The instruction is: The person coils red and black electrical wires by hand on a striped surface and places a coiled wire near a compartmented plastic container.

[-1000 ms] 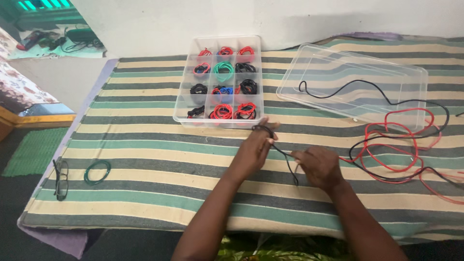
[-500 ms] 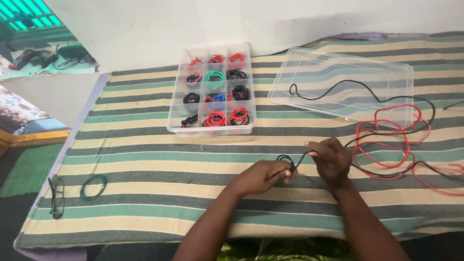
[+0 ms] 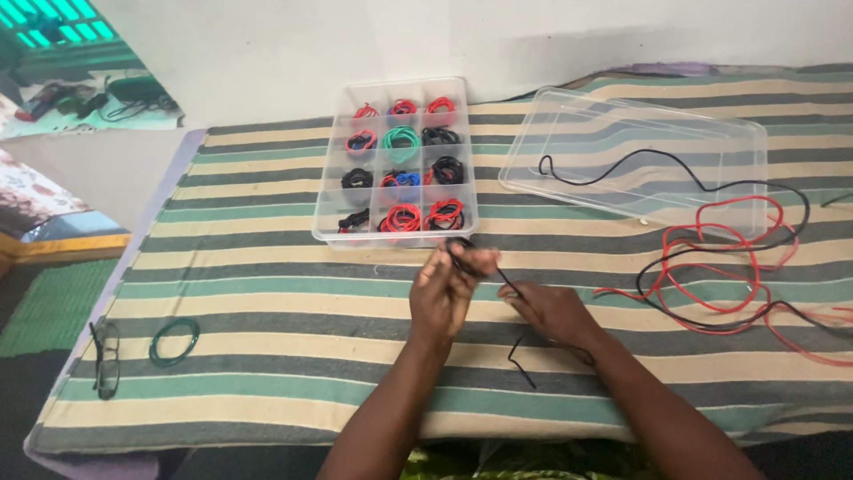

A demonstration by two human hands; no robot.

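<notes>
Left hand point(image 3: 447, 286): at frame centre, we see fingers closed around a black wire point(image 3: 506, 283) coil.
Right hand point(image 3: 549, 311): beside it, pinches same wire.
Box point(image 3: 395, 236): just above the hands.

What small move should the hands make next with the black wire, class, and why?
Probably wind the trailing end onto the coil. The left hand pinches a small loop of black wire, the right hand feeds it, and a loose tail lies on the striped cloth.

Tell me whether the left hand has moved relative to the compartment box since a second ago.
Yes. The left hand, holding the black wire, first dropped away from the compartment box, then rose back close to its near edge.
</notes>
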